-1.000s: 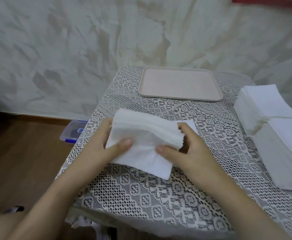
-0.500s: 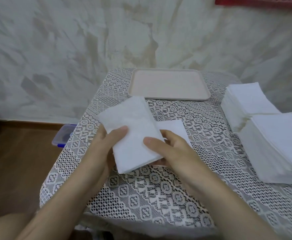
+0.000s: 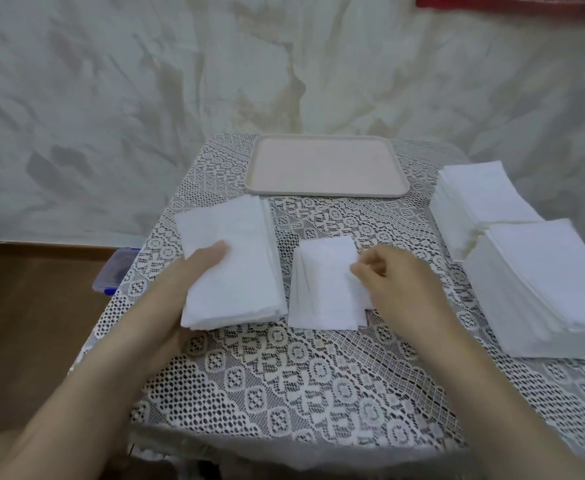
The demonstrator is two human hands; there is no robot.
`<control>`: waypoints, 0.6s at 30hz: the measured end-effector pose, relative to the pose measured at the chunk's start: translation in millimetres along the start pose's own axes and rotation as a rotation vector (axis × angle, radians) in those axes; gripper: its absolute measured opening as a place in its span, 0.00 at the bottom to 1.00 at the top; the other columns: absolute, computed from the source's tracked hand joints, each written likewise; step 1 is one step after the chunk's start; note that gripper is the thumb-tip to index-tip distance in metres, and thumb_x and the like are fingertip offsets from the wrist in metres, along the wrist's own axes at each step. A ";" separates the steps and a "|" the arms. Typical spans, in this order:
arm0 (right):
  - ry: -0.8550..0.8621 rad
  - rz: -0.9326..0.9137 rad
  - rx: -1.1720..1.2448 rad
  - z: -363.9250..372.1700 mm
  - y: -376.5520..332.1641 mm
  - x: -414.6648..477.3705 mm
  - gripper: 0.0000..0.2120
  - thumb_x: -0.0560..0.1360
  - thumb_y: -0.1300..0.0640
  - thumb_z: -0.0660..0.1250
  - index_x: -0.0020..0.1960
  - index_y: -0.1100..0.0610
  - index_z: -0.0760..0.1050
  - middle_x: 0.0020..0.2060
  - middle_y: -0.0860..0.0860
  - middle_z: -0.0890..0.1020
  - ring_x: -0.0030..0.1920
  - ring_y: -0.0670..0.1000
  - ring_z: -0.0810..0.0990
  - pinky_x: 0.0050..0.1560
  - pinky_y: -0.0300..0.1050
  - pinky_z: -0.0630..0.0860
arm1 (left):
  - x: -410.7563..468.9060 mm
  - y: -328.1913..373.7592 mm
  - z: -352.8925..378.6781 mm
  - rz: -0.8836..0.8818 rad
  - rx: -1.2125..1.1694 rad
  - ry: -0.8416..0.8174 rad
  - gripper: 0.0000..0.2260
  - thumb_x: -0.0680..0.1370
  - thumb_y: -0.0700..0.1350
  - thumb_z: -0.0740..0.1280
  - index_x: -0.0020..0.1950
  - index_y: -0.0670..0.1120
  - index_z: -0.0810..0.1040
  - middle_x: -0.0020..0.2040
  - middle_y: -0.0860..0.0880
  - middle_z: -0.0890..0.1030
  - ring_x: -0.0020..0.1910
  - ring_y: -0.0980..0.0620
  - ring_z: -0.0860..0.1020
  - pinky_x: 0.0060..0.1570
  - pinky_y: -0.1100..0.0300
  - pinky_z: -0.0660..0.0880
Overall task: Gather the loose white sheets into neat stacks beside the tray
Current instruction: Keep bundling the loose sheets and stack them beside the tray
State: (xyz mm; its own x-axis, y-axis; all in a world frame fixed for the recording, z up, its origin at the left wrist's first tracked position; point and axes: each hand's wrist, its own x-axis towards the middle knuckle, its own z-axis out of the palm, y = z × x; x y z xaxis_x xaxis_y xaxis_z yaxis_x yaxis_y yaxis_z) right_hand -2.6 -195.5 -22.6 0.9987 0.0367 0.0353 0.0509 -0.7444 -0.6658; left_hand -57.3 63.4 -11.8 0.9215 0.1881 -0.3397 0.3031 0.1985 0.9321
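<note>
Lace-covered table (image 3: pixel 284 393): left hand (image 3: pixel 187 282) gripping sheet bundle (image 3: pixel 235 265); right hand (image 3: pixel 398 282) pinching loose sheets (image 3: pixel 322 289). Judged light, floppy, slide-prone; best taken at edges.

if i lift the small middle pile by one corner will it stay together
Probably not: the small pile is fanned, so sheets would likely slide apart. It looks thin, so likely droops. Probably light: the right hand pinches its edge.

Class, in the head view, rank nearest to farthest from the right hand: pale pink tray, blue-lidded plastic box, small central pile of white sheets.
1. Small central pile of white sheets, touching the right hand.
2. Pale pink tray, table's far side.
3. Blue-lidded plastic box, floor, far left.
</note>
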 end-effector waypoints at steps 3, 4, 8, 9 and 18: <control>0.011 0.043 -0.118 -0.5 8.7 7.5 0.10 0.79 0.45 0.69 0.49 0.52 0.77 0.37 0.45 0.79 0.39 0.46 0.77 0.36 0.44 0.68 | 4.6 0.3 -5.5 0.008 0.028 0.017 0.33 0.73 0.60 0.76 0.72 0.45 0.76 0.67 0.42 0.83 0.65 0.41 0.82 0.67 0.40 0.77; 0.005 0.057 -0.120 0.8 9.4 9.1 0.10 0.79 0.44 0.70 0.48 0.51 0.76 0.38 0.45 0.79 0.39 0.47 0.77 0.37 0.45 0.69 | 5.3 0.3 -5.9 0.012 0.025 0.013 0.31 0.74 0.59 0.74 0.72 0.45 0.77 0.67 0.42 0.83 0.64 0.41 0.83 0.65 0.43 0.79; -0.033 0.086 -0.092 3.2 8.7 14.2 0.08 0.78 0.47 0.72 0.45 0.49 0.76 0.37 0.43 0.80 0.39 0.46 0.79 0.39 0.44 0.73 | 2.3 0.7 -5.1 0.014 -0.051 -0.056 0.21 0.75 0.52 0.67 0.67 0.47 0.79 0.58 0.47 0.88 0.52 0.50 0.88 0.42 0.59 0.85; -0.044 0.083 -0.082 2.8 8.7 15.3 0.07 0.78 0.49 0.72 0.44 0.50 0.77 0.36 0.42 0.80 0.38 0.45 0.79 0.37 0.43 0.70 | 2.4 0.5 -5.6 0.013 -0.059 -0.057 0.21 0.75 0.52 0.67 0.66 0.47 0.79 0.57 0.47 0.88 0.51 0.51 0.88 0.40 0.59 0.85; -0.094 0.094 -0.107 1.5 2.3 16.5 0.11 0.77 0.45 0.72 0.48 0.51 0.75 0.41 0.46 0.80 0.43 0.51 0.80 0.45 0.49 0.75 | 7.7 -4.6 -7.6 0.088 0.005 -0.086 0.25 0.75 0.51 0.72 0.72 0.48 0.76 0.62 0.47 0.86 0.59 0.47 0.86 0.48 0.56 0.85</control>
State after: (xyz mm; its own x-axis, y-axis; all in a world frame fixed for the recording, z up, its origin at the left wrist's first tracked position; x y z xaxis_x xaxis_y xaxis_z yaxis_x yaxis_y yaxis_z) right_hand 14.0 -195.5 -24.7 0.9951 0.0221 -0.0962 -0.0380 -0.8141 -0.5794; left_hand -53.4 71.2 -19.7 0.9621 0.1208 -0.2446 0.2212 0.1797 0.9585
